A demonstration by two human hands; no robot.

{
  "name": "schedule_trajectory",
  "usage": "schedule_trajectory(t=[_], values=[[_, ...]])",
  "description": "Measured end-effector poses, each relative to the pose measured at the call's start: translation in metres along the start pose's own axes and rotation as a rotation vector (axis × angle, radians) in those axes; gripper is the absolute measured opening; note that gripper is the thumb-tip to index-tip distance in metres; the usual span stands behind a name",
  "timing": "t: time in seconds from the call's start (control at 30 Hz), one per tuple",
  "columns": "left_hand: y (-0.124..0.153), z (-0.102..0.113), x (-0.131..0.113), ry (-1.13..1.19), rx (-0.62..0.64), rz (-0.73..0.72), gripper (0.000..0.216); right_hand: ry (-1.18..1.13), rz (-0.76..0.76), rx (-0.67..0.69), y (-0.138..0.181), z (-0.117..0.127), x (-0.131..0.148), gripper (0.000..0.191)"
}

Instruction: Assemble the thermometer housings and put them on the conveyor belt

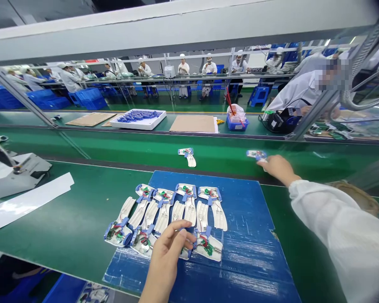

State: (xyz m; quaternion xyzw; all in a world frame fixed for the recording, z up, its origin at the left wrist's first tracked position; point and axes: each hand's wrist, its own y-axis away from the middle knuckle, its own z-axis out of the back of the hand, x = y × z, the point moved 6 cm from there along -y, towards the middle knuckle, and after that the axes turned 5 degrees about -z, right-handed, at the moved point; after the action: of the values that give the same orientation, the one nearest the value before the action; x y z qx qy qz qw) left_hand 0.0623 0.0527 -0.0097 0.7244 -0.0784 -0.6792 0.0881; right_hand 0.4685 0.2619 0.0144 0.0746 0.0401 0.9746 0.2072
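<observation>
My right hand [278, 167] reaches out to the far right, its fingers closed on the handle end of a gun-shaped housing half [255, 154] with blue trim, slightly blurred, over the green belt. Over the front row of similar housings is my left hand [173, 246], fingers loosely curved and thumb apart. It partly covers one housing [185, 253]; whether it touches that one I cannot tell. Two rows of these white open housings lie on a blue board [246, 235], showing red wires and green circuit boards, such as the front right one [208, 246]. Another housing [188, 156] lies alone on the belt.
Beyond the green belt [139, 147] stand a white tray of blue parts [139, 119], cardboard sheets [193, 124] and a blue basket [237, 123]. A grey machine [17, 172] and white sheet [31, 202] are at left. A co-worker [303, 90] leans in at right, behind a metal post.
</observation>
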Motion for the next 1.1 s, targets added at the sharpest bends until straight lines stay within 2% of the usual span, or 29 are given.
schedule_trajectory(t=[0.07, 0.2, 0.27, 0.33, 0.4, 0.5, 0.6, 0.73, 0.83, 0.9, 0.97, 1.03, 1.1], values=[[-0.001, 0.001, 0.003, -0.004, -0.022, -0.02, 0.037, -0.044, 0.117, 0.003, 0.029, -0.01, 0.025, 0.04], [-0.008, -0.003, -0.002, -0.055, -0.038, -0.077, 0.036, -0.093, 0.434, 0.13, 0.123, -0.047, 0.086, 0.047], [-0.011, -0.006, -0.006, -0.082, -0.029, -0.101, 0.036, -0.059, 0.533, 0.14, 0.164, -0.063, 0.104, 0.05], [-0.012, -0.009, -0.01, -0.103, -0.01, -0.119, 0.036, -0.024, 0.586, 0.111, 0.187, -0.072, 0.112, 0.041], [-0.012, -0.011, -0.012, -0.118, 0.005, -0.135, 0.035, 0.004, 0.607, 0.064, 0.193, -0.077, 0.111, 0.026], [-0.013, -0.009, -0.012, -0.147, -0.012, -0.14, 0.035, 0.025, 0.625, -0.032, 0.183, -0.075, 0.099, 0.01], [-0.018, -0.006, -0.012, -0.211, -0.044, -0.177, 0.034, -0.023, 0.723, -0.166, 0.179, -0.066, 0.084, 0.012], [-0.028, -0.009, -0.025, -0.319, -0.067, -0.318, 0.037, -0.177, 0.973, -0.343, 0.202, -0.048, 0.073, 0.025], [-0.032, -0.02, -0.038, -0.349, 0.021, -0.331, 0.051, -0.35, 1.13, -0.462, 0.228, -0.03, 0.07, 0.017], [-0.032, -0.033, -0.043, -0.339, 0.149, -0.287, 0.057, -0.458, 1.202, -0.471, 0.241, -0.019, 0.07, 0.016], [-0.028, -0.042, -0.047, -0.315, 0.237, -0.267, 0.049, -0.542, 1.238, -0.417, 0.248, -0.01, 0.073, 0.019], [-0.024, -0.046, -0.05, -0.303, 0.257, -0.292, 0.037, -0.63, 1.215, -0.346, 0.25, 0.002, 0.076, 0.016], [-0.021, -0.048, -0.05, -0.324, 0.256, -0.339, 0.03, -0.718, 1.129, -0.269, 0.247, 0.014, 0.079, 0.007]])
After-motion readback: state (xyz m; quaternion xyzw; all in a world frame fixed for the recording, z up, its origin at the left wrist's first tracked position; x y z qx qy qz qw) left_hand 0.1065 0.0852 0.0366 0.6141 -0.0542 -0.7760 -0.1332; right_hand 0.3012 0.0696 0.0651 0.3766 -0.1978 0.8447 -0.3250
